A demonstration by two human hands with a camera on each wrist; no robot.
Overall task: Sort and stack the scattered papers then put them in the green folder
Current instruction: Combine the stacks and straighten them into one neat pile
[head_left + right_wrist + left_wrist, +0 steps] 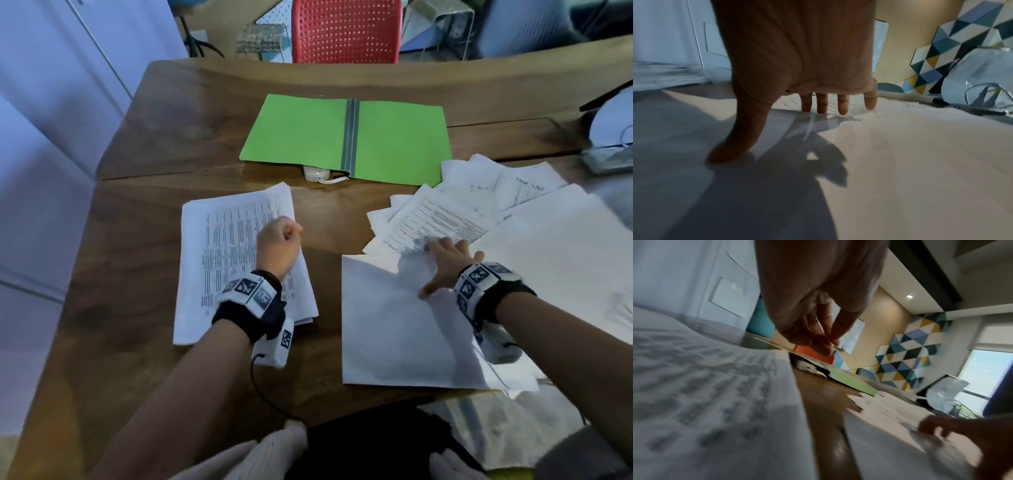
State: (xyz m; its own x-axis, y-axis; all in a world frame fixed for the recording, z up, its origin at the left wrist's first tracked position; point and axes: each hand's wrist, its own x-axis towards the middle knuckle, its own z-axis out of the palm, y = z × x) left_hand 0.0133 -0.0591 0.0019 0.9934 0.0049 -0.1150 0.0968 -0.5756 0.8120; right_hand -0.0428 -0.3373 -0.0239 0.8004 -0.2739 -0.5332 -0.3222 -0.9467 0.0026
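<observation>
The green folder (394, 140) lies open and flat at the back of the wooden table (144, 240); in the left wrist view the folder (855, 381) shows edge-on. A stack of printed papers (226, 267) lies at the left. My left hand (286, 236) hovers over the stack's right edge, fingers loosely curled and holding nothing (828, 345). Scattered papers (479, 202) fan out at the right. My right hand (435, 267) lies flat there with fingers spread, thumb on a blank sheet (394, 329) and fingertips (842, 110) on a printed sheet (442, 219).
A white adapter with a cord (317, 174) pokes out from under the folder's near edge. A red chair (346, 31) stands behind the table. A white object (613, 126) sits at the right edge. More sheets (496, 431) hang past the table's near right edge.
</observation>
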